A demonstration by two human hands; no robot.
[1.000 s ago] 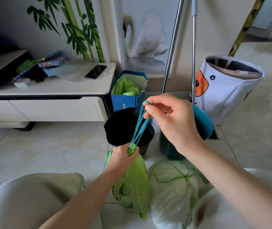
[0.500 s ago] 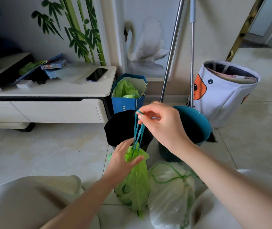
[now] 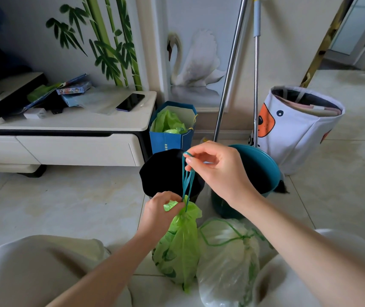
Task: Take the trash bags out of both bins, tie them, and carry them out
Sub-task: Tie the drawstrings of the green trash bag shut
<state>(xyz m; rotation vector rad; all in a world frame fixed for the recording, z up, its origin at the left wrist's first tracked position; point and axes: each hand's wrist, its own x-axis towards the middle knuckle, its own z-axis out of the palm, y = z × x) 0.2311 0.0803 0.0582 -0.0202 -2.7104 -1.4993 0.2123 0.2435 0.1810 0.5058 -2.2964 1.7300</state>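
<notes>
The right hand [image 3: 216, 171] is raised above the green trash bag [image 3: 180, 244], thumb and forefinger pinched together on the teal drawstring [image 3: 186, 176], whose loop pokes out over the fingertips while the strands run taut down to the bag's neck. The right forearm reaches in from the lower right corner. The left hand [image 3: 160, 210] sits at the neck of the green trash bag, fingers closed on the gathered plastic just where the drawstring enters it; its forearm comes up from the bottom edge, between the person's two pale-clad knees.

The green trash bag hangs nearly upright, cinched at the top, its contents showing only as dark shapes through the plastic. Touching it on the right lies a clear trash bag [image 3: 230, 258] with a green drawstring already drawn and knotted; what is inside cannot be made out. Just behind the green trash bag stands a black bin [image 3: 161, 173], dark inside. To the right of that, behind the right wrist, is a teal bin [image 3: 263, 167], also bare inside. Behind the black bin a blue paper bag [image 3: 170, 138] holds crumpled green plastic. Well right of the green trash bag, a white fabric basket [image 3: 296, 134] with an orange face print holds folded cloth.
</notes>
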